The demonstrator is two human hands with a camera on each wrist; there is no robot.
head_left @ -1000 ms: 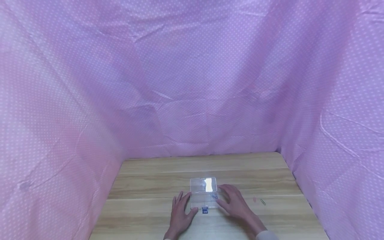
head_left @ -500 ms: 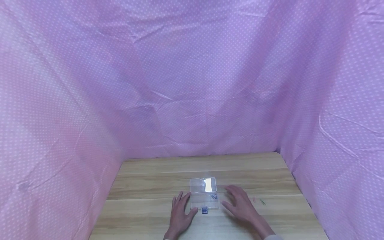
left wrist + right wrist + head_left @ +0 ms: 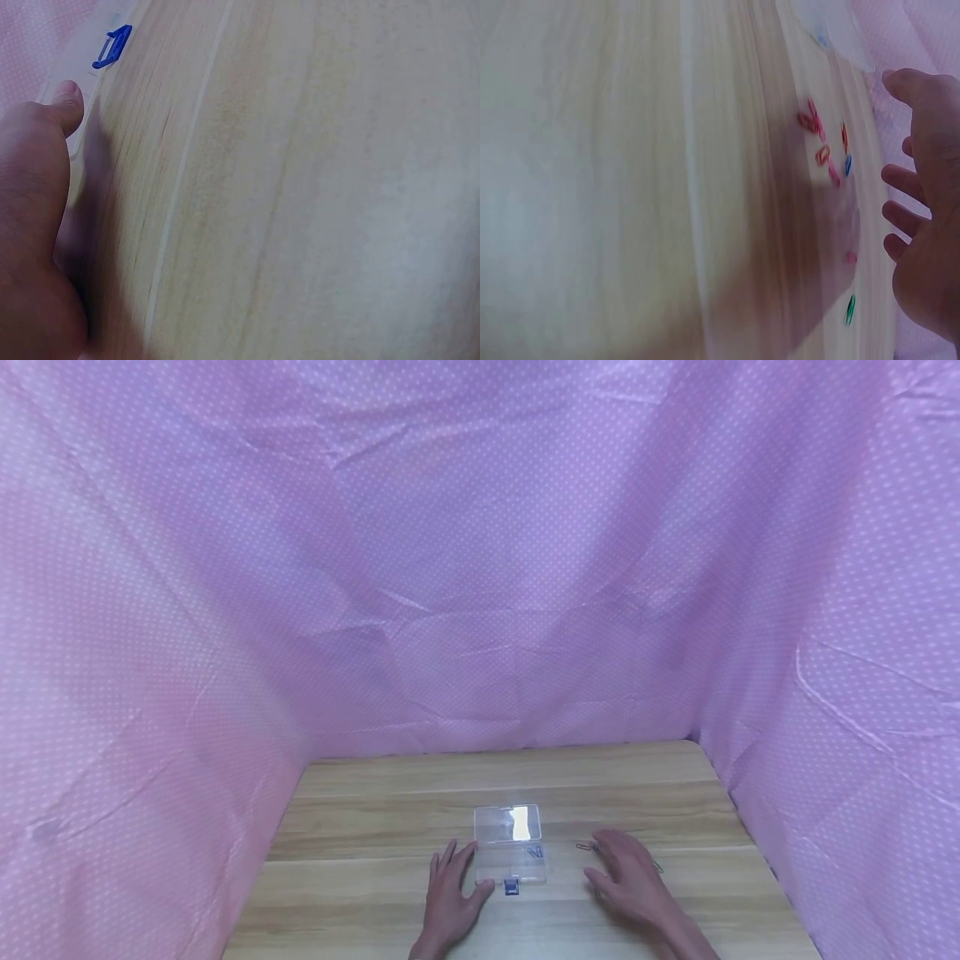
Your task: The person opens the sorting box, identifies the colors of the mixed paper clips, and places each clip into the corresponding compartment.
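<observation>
A clear plastic box lies with its lid raised back and a blue latch at its front. Blue paper clips sit in its right part. My left hand rests on the box's left end, index finger by the rear corner and thumb at the front edge, fingers loosely spread. My right hand hovers right of the box with parted fingers, holding nothing visible. Near and under it lie red paper clips, a blue paper clip and a green paper clip.
The wood-grain table carries everything. Pink dotted cloth encloses it at the back and both sides. In the right wrist view, a pink paper clip lies near the green one.
My right hand has drawn away from the box to the right, uncovering paper clips beside it and now covering the pink one in the head view. My left hand and the box stay put.
</observation>
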